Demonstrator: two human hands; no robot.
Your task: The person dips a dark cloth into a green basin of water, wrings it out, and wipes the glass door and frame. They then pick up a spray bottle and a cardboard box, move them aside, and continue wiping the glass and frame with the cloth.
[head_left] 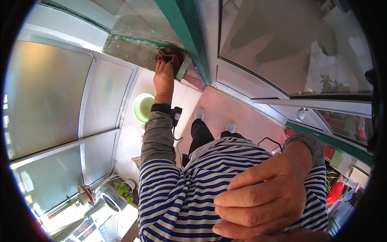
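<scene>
Stretched out ahead, my left hand (164, 76) is closed on a dark maroon cloth (173, 55). It presses the cloth onto a worn grey ledge (131, 49), close to the green frame post (189, 36). A black strap with a small boxy device (176, 115) sits on that wrist. Close to the camera, my right hand (262, 193) hangs in front of my striped shirt (209, 177). Its fingers are loosely bent with gaps between them, and nothing shows in them. The palm side is hidden.
A pale green basin (136, 108) stands on the tiled floor below my left arm. Glass door panels (258, 76) rise at the right, with frosted panels (48, 97) at the left. A leafy potted plant (124, 191) stands at lower left. My feet are on a pinkish floor (250, 119).
</scene>
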